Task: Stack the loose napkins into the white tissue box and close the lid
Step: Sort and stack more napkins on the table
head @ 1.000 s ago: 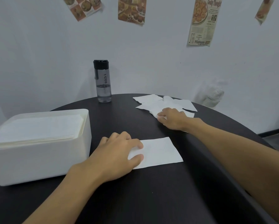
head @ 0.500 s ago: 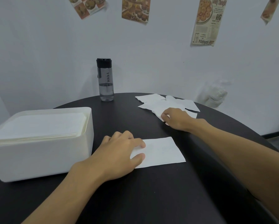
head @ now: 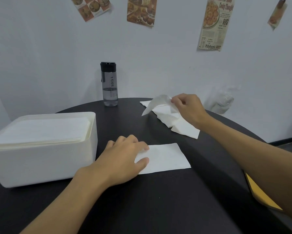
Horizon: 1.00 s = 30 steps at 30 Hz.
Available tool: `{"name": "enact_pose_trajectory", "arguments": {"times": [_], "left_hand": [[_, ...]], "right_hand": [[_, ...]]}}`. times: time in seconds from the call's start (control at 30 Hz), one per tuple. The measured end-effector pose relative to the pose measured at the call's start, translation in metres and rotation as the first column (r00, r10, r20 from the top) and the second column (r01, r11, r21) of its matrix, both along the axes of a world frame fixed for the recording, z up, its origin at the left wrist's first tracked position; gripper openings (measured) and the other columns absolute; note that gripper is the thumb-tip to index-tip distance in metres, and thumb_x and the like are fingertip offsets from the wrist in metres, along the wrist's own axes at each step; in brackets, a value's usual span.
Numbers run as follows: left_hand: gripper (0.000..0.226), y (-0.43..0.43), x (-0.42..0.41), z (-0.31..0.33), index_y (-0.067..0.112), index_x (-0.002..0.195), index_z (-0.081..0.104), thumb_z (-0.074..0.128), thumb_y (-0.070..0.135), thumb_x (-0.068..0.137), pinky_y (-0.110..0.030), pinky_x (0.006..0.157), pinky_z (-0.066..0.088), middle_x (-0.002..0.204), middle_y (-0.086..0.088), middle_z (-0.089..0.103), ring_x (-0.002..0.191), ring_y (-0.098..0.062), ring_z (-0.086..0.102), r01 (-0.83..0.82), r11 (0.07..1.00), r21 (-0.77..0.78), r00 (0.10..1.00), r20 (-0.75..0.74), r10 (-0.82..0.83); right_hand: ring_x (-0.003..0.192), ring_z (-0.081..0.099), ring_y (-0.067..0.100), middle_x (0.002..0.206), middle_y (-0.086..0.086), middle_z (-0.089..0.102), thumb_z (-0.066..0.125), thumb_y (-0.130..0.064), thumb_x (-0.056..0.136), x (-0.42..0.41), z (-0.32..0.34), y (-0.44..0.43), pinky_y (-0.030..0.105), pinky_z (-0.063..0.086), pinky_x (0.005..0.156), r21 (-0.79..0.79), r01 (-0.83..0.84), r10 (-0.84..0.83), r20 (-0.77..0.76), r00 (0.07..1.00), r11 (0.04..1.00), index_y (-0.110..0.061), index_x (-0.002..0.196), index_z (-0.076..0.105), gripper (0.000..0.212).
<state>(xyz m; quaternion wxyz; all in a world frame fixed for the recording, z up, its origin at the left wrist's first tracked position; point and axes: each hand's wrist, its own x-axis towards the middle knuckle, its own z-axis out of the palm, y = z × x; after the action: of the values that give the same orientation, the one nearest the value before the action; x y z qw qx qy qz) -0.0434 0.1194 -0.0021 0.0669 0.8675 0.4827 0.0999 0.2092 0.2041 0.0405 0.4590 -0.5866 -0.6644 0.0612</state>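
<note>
The left hand lies with fingers straight on the left end of a flat napkin at the centre of the table, probably pinning it as the base for a neat stack. At one o'clock the right hand pinches a lifted napkin by its corner, peeling it off the loose pile. The white box sits open at nine o'clock, nearly full.

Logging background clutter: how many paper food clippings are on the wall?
4 paper food clippings on the white wall: upper-left clipping, top-centre clipping, tall Pillsbury's clipping at right, small tilted clipping far right. More may lie off-frame.
</note>
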Motion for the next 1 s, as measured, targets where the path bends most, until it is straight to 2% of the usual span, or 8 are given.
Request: {"name": "enact_pose_trajectory", "arguments": {"times": [0.1, 0.2, 0.37, 0.47, 0.6, 0.67, 0.83, 1.0], "left_hand": [[0.045, -0.001, 0.001, 0.005, 0.04, 0.145, 0.039, 0.046, 0.044, 0.101, -0.037, 0.112, 0.031, 0.145, 0.014, 0.039, 0.134, -0.011, 0.037, -0.055, 0.989, 0.139, 0.985, 0.167, 0.031], [0.051, -0.003, 0.003, 0.01, 0.035, 0.149, 0.036, 0.051, 0.039, 0.101, -0.033, 0.11, 0.031, 0.148, 0.015, 0.037, 0.134, -0.009, 0.037, -0.126, 0.967, 0.222, 0.919, 0.393, 0.03], [0.065, -0.007, 0.009, 0.014, 0.035, 0.153, 0.027, 0.056, 0.046, 0.096, -0.035, 0.115, 0.033, 0.153, 0.017, 0.032, 0.14, -0.005, 0.034, -0.185, 0.979, 0.084, 0.734, 0.674, 0.081], [0.059, -0.011, 0.013, 0.02, 0.03, 0.145, 0.041, 0.063, 0.045, 0.092, -0.031, 0.104, 0.046, 0.13, 0.015, 0.06, 0.119, -0.002, 0.056, -0.133, 0.987, -0.095, 0.57, 0.807, 0.154], [0.031, -0.013, 0.013, 0.023, 0.024, 0.122, 0.064, 0.07, 0.024, 0.091, -0.028, 0.082, 0.056, 0.087, 0.012, 0.076, 0.086, -0.001, 0.07, -0.116, 0.984, -0.134, 0.531, 0.829, 0.176], [0.025, -0.014, 0.012, 0.024, 0.024, 0.113, 0.065, 0.07, 0.014, 0.09, -0.035, 0.081, 0.058, 0.084, 0.008, 0.077, 0.081, -0.007, 0.072, -0.084, 0.987, -0.14, 0.472, 0.866, 0.163], [0.023, -0.014, 0.009, 0.025, 0.027, 0.1, 0.069, 0.068, 0.006, 0.091, -0.028, 0.077, 0.055, 0.095, 0.008, 0.076, 0.09, -0.009, 0.072, 0.029, 0.995, -0.098, 0.462, 0.884, 0.074], [0.024, -0.014, 0.006, 0.024, 0.025, 0.099, 0.073, 0.068, 0.002, 0.092, -0.02, 0.075, 0.053, 0.096, 0.012, 0.074, 0.091, -0.005, 0.068, 0.124, 0.989, -0.085, 0.45, 0.893, 0.02]], "right_hand": [[0.068, 0.051, 0.019, 0.081, 0.024, 0.066, 0.063, -0.02, 0.09, -0.012, 0.018, -0.026, 0.034, 0.044, 0.067, 0.008, -0.062, 0.061, -0.286, 0.956, 0.998, -0.002, 0.077, 0.072, 0.024], [0.074, 0.061, 0.019, 0.074, 0.006, 0.068, 0.07, -0.01, 0.085, -0.025, 0.028, -0.057, 0.039, 0.053, 0.075, 0.035, -0.139, 0.138, -0.487, 0.862, 0.99, -0.011, 0.076, 0.072, 0.009], [0.078, 0.059, 0.022, 0.081, 0.007, 0.058, 0.064, 0.006, 0.088, -0.04, 0.024, -0.096, 0.039, 0.047, 0.07, 0.052, -0.266, 0.211, -0.757, 0.618, 0.963, -0.01, 0.082, 0.059, 0.017], [0.082, 0.062, 0.025, 0.097, 0.011, 0.061, 0.059, 0.007, 0.09, -0.046, 0.013, -0.107, 0.039, 0.048, 0.068, 0.035, -0.31, 0.209, -0.809, 0.549, 0.95, -0.008, 0.1, 0.057, 0.018], [0.088, 0.064, 0.026, 0.106, 0.012, 0.063, 0.059, 0.008, 0.09, -0.049, 0.005, -0.115, 0.039, 0.051, 0.069, 0.033, -0.346, 0.221, -0.825, 0.521, 0.938, -0.006, 0.106, 0.058, 0.021], [0.087, 0.062, 0.025, 0.102, 0.01, 0.063, 0.06, 0.008, 0.09, -0.046, 0.004, -0.117, 0.04, 0.051, 0.071, 0.035, -0.346, 0.223, -0.823, 0.523, 0.938, -0.007, 0.104, 0.058, 0.021], [0.112, 0.059, 0.007, 0.119, -0.008, 0.063, 0.069, -0.017, 0.091, -0.031, 0.002, -0.121, 0.027, 0.043, 0.092, -0.09, -0.228, 0.146, -0.534, 0.832, 0.97, -0.03, 0.126, 0.054, 0.04], [0.117, 0.05, -0.012, 0.135, -0.013, 0.056, 0.072, -0.028, 0.09, -0.026, -0.003, -0.125, 0.027, 0.039, 0.104, -0.293, -0.435, 0.211, -0.568, 0.796, 0.851, -0.036, 0.142, 0.045, 0.059]]}}
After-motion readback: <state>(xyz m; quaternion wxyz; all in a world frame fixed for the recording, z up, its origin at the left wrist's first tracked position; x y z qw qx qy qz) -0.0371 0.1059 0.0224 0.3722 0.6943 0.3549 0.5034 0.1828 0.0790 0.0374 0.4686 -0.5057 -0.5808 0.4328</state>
